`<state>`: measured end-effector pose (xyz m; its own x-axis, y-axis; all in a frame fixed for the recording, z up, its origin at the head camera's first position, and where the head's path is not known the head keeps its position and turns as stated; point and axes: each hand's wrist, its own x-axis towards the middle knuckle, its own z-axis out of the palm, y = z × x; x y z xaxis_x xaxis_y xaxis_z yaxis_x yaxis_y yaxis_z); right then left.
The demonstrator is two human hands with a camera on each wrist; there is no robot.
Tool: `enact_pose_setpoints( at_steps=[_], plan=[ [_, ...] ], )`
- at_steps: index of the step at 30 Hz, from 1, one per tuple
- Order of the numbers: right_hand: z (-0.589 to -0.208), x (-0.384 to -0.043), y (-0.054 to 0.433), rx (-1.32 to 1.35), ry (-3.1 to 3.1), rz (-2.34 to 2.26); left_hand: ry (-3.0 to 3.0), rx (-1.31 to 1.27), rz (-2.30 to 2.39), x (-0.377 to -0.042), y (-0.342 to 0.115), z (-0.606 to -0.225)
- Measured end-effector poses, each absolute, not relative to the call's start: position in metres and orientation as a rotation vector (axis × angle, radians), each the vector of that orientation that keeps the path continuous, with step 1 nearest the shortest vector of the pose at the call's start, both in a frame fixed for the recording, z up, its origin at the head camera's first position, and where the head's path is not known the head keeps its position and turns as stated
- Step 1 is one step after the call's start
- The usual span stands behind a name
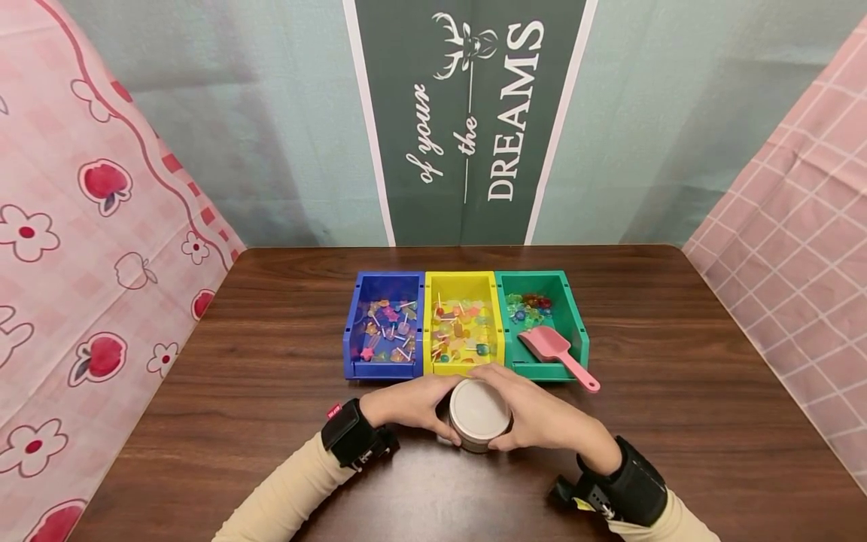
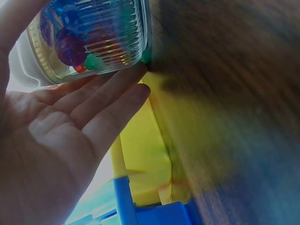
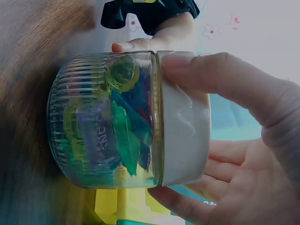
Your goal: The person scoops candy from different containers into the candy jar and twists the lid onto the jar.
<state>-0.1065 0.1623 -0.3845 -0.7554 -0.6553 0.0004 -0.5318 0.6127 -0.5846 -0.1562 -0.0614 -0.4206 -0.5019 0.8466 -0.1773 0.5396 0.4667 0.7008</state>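
Observation:
A ribbed glass jar (image 3: 93,117) with a cream lid (image 1: 479,409) stands on the table between the two hands. Through its glass show colourful translucent pieces, blue, green, purple and red among them. My right hand (image 1: 545,410) grips the lid from the right, thumb on the near side and fingers on the far side. From the left, my left hand (image 1: 415,399) holds the jar between its thumb and fairly straight fingers; the left wrist view shows those fingers along the glass (image 2: 105,37). The lid sits on the jar.
Just behind the jar, a blue bin (image 1: 383,370), a yellow bin (image 1: 463,284) and a green bin (image 1: 531,281) stand joined in a row, holding small colourful pieces. A pink scoop (image 1: 557,348) leans over the green bin's front edge. The wooden table (image 1: 284,324) reaches a curtain behind.

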Motion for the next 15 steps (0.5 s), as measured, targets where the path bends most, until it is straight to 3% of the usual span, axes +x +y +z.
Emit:
enact_pose_setpoints(
  at_steps=[15],
  plan=[
    [-0.3820,-0.0988,0.1548,-0.884,2.770,-0.825,2.233,1.178,0.782,-0.1555,-0.0612,-0.4207]
  ],
)
